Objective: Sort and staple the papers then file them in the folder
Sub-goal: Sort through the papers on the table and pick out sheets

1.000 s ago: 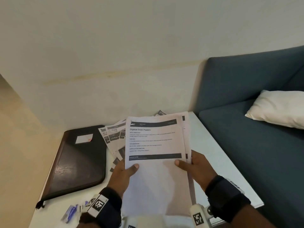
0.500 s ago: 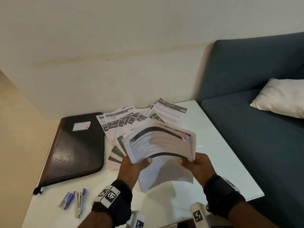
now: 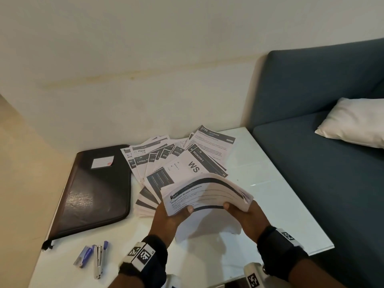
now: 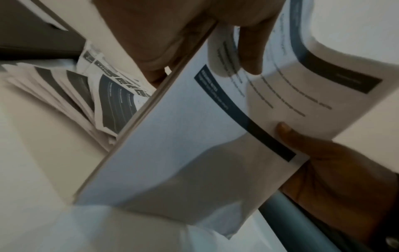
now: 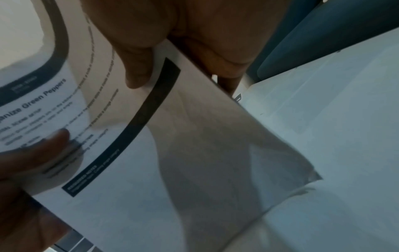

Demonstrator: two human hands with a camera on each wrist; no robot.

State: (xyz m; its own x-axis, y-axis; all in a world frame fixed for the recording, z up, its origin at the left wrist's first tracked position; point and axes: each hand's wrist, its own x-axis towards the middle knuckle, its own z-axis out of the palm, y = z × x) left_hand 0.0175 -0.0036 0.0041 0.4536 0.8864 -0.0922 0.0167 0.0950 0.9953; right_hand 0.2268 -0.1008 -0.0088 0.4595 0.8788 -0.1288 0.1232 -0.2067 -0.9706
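Gripping a bowed stack of papers (image 3: 204,193) above a white table (image 3: 280,204), the left hand (image 3: 168,221) and right hand (image 3: 247,217) each pinch an edge, thumbs on top. More sheets (image 3: 166,161) lie fanned beside a closed dark folder (image 3: 93,190); a stapler (image 3: 98,259) rests near the front edge.

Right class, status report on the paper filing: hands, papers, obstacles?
Left hand and right hand grip bent paper stack. Folder closed, stapler untouched. Loose sheets fanned behind.
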